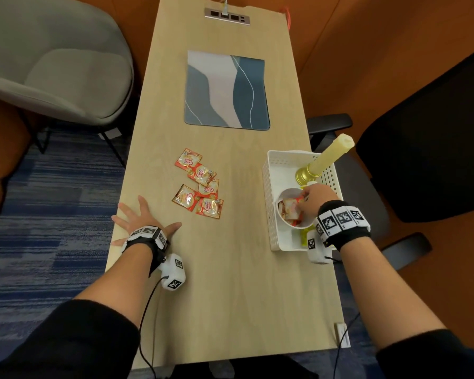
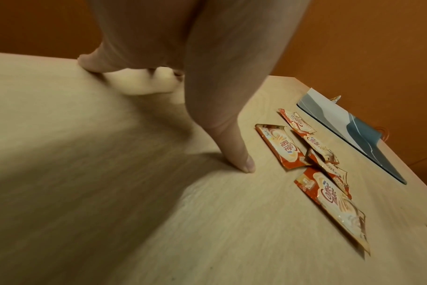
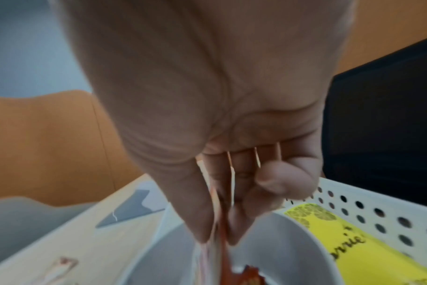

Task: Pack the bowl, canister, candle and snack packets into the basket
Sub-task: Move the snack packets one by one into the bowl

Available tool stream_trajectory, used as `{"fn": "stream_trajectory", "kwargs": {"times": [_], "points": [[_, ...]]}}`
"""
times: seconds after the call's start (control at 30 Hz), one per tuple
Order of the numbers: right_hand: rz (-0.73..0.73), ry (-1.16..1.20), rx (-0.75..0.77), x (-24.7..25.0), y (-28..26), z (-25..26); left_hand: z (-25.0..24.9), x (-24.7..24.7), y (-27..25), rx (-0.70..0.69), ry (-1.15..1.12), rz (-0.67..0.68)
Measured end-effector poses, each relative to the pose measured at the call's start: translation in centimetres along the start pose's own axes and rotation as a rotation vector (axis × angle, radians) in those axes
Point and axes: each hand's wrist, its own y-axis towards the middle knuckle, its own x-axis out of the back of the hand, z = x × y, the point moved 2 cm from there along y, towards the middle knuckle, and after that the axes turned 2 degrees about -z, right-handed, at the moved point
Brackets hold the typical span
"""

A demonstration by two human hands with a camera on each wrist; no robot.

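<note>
A white perforated basket (image 1: 271, 198) stands at the table's right edge. Inside it sit a white bowl (image 1: 286, 194), a yellow canister (image 3: 349, 248) lying under the bowl, and a cream candle (image 1: 331, 154) on a gold holder leaning against the far corner. My right hand (image 1: 314, 199) pinches a red-and-white snack packet (image 3: 219, 231) between thumb and fingers, lowered into the bowl (image 3: 293, 241), where other packets lie. Several more snack packets (image 1: 200, 184) lie loose mid-table. My left hand (image 1: 141, 218) rests flat on the table, fingers spread, left of the packets (image 2: 324, 165).
A blue-and-grey mat (image 1: 226, 90) lies farther up the table, a power socket strip (image 1: 227, 16) at the far end. A grey armchair (image 1: 52, 58) stands to the left, a black office chair (image 1: 427, 138) to the right behind the basket.
</note>
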Motion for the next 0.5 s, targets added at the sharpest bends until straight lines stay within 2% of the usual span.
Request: {"fn": "stream_trajectory", "kwargs": {"times": [0.1, 0.17, 0.23, 0.3, 0.4, 0.5], "points": [[-0.157, 0.021, -0.002, 0.0, -0.4, 1.7, 0.0, -0.1, 0.1, 0.007, 0.003, 0.0], [-0.239, 0.143, 0.145, -0.3, -0.7, 4.8, 0.0, -0.1, 0.1, 0.013, 0.001, 0.002], [-0.173, 0.235, 0.299, -1.8, -1.1, 8.9, -0.1, -0.2, 0.3, 0.015, -0.004, 0.002], [-0.051, 0.289, 0.356, -4.6, -0.9, 12.6, -0.2, -0.2, 0.3, 0.026, 0.0, 0.007], [0.054, 0.298, 0.333, -8.5, 0.2, 15.8, -0.3, -0.1, 0.3, 0.031, 0.003, 0.009], [0.055, 0.318, 0.286, -10.9, 1.2, 16.8, -0.5, 0.1, 0.1, 0.033, 0.002, 0.005]]}}
